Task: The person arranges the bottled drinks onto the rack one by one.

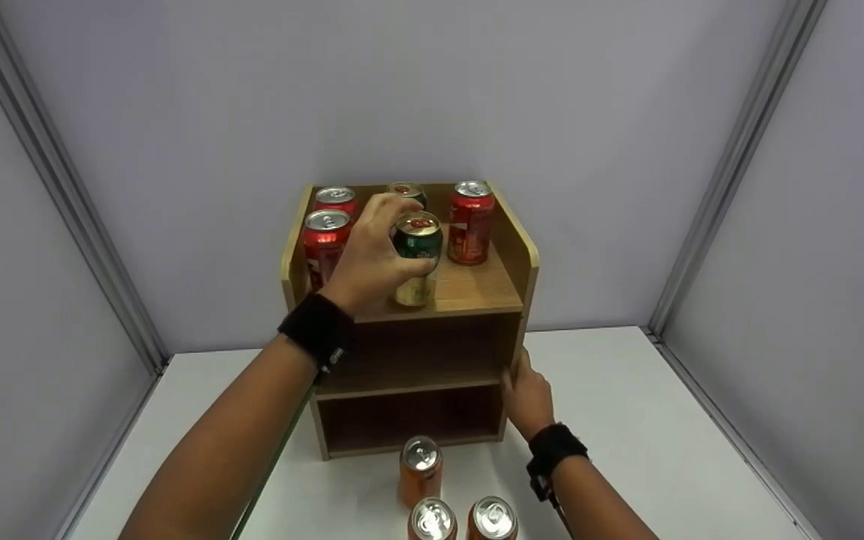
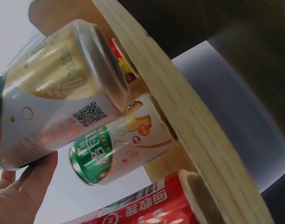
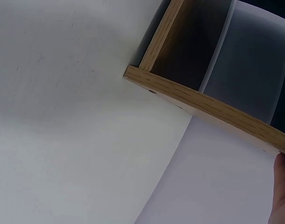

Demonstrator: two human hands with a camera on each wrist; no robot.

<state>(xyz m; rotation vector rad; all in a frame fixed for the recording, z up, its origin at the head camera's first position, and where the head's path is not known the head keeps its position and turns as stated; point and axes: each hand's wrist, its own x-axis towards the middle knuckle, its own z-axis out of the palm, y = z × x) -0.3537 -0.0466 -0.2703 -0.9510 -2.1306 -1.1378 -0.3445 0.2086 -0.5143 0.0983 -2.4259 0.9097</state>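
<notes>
The left hand is clamped on the green-and-gold can, thumb on the near side. The can is at the front centre of the top shelf of the wooden shelf unit; whether its base bears on the board cannot be determined. The right hand grips the unit's right side panel.

The head view shows the full layout: two red cans at the left of the top shelf, a single red can at the right, a second green-and-gold can behind the held one, and three orange cans on the white table.

The left wrist view adds the held can's silver base rim and lower wall, hidden from above. The right wrist view adds the side panel's lower corner and a small dark hole in its outer face.

The held can's long axis is near vertical, gold lid up, base toward the shelf.

In the left wrist view, the held can's wall carries a QR code and fine print too small to read. A red can there bears the characters 回收我. Brand names are not legible.
</notes>
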